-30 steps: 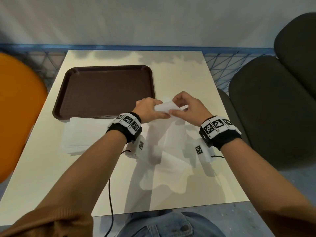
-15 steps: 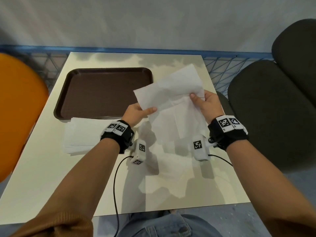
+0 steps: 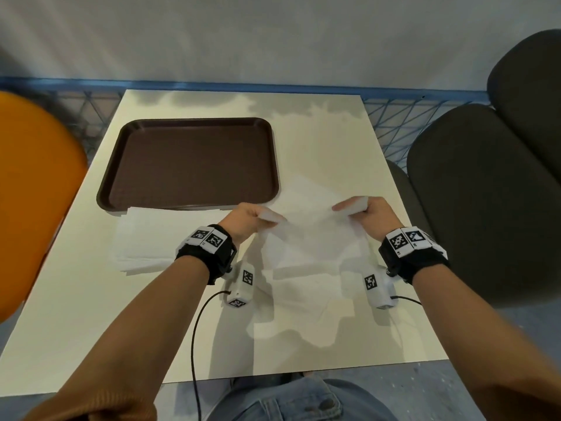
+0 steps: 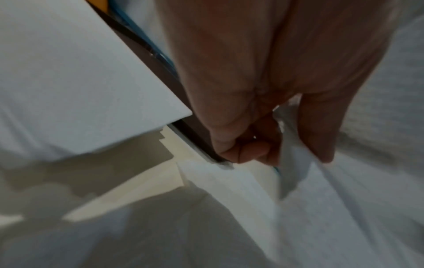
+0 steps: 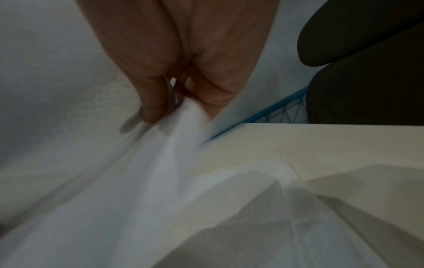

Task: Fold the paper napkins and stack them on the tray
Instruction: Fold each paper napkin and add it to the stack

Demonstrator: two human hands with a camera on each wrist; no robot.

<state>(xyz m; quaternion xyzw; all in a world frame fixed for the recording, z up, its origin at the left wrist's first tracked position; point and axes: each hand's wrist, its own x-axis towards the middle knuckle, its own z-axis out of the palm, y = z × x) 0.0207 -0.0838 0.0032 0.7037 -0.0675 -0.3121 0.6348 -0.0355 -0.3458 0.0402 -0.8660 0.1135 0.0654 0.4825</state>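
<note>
I hold one white paper napkin (image 3: 309, 229) spread above the table, just right of the brown tray (image 3: 188, 165). My left hand (image 3: 258, 218) pinches its left edge; in the left wrist view the thumb and fingers (image 4: 257, 150) clamp the napkin (image 4: 344, 208). My right hand (image 3: 361, 208) pinches the right edge, and in the right wrist view the napkin (image 5: 137, 172) runs out from between the fingers (image 5: 153, 101). A flat pile of napkins (image 3: 145, 241) lies in front of the tray, near my left wrist. The tray holds nothing.
The cream table (image 3: 328, 141) is bare behind the napkin. An orange chair (image 3: 33, 189) stands at the left, dark grey seats (image 3: 485, 192) at the right. A blue wire frame (image 3: 391, 120) runs along the far edge. A black cable (image 3: 197, 329) hangs from my left wrist.
Both hands have drawn apart and come lower, opening the bunched napkin into a spread sheet. It was raised toward the wall half a second ago and now lies lower and flatter over the table.
</note>
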